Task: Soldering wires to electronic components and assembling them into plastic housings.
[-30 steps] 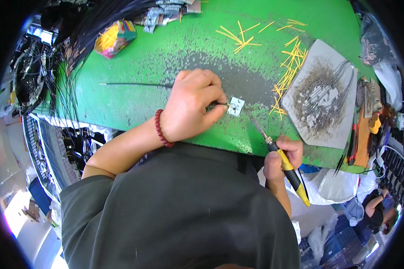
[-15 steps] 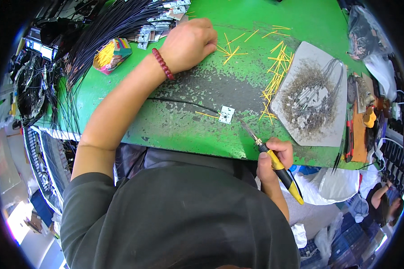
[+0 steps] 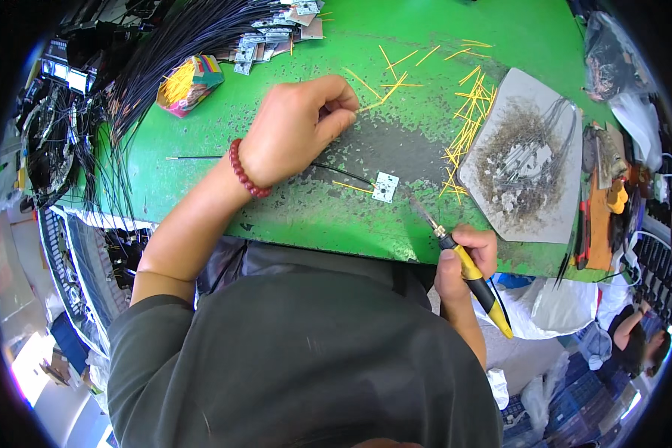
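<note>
A green tabletop (image 3: 201, 190) filled most of the view, scuffed grey in the middle. At its far left corner lay a big sheaf of black wires (image 3: 172, 37), fanned out over the edge. To the right sat a grey board (image 3: 526, 149) covered in dark crumbs and wire offcuts. Thin yellow sticks (image 3: 467, 104) were scattered near it, and a small colourful carton (image 3: 189, 84) of the same sticks stood near the wires.

The person's left hand (image 3: 295, 127), a red bead bracelet (image 3: 245, 170) on its wrist, rested on the tabletop with the fingertips pinched together; it seemed to grip one yellow stick, though the view was too small to be sure. The right hand (image 3: 467, 257) was closed around a soldering iron (image 3: 467, 265) with a yellow and black handle, held like a pen at the near edge, its metal tip pointing toward a small white circuit board (image 3: 385, 187). That board lay flat between the two hands, just beyond the iron's tip, with a thin black wire (image 3: 343, 173) running from it under the left hand.

The board looked light and stiff, likely to slide at a touch, and best held by its edges. The wire looked thin and springy. The iron's tip was probably hot, so only the handle was safe to hold.
</note>
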`<state>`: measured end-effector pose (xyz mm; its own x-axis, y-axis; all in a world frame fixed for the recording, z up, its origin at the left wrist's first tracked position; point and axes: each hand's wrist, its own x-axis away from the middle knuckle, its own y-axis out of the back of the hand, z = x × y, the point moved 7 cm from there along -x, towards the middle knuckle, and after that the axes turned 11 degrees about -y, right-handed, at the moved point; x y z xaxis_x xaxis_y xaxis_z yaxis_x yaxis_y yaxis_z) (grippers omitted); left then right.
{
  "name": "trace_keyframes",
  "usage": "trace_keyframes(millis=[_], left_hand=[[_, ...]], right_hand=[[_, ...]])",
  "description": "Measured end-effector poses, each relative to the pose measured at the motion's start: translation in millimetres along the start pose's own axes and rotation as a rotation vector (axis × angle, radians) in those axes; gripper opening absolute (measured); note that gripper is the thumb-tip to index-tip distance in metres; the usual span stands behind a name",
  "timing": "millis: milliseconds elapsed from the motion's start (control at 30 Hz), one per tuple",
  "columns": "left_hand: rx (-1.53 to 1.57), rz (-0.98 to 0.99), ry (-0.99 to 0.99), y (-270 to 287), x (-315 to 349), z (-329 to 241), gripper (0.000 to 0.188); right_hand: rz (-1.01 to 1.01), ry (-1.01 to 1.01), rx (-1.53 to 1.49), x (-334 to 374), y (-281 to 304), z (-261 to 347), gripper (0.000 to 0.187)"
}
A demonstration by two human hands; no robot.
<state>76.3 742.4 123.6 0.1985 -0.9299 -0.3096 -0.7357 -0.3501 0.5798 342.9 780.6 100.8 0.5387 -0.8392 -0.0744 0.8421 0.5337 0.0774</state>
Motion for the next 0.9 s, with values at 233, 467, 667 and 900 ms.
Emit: trace_keyframes(millis=[233,467,667,900], left_hand=[[-0.088,-0.047,-0.11,-11,14,-25,0.006],[-0.14,-0.053,-0.125,-10,15,-33,0.006],[-0.157,-0.071,-0.136,-10,15,-33,0.006],[-0.144,-0.071,-0.135,-11,15,-35,0.007]], right_hand=[[-0.029,0.133,-0.09,-28,-13,17,0.026],[-0.025,0.153,-0.12,-38,-18,22,0.026],[-0.037,0.095,-0.058,-36,-21,23,0.028],[0.019,0.09,-0.033,-38,-24,26,0.027]])
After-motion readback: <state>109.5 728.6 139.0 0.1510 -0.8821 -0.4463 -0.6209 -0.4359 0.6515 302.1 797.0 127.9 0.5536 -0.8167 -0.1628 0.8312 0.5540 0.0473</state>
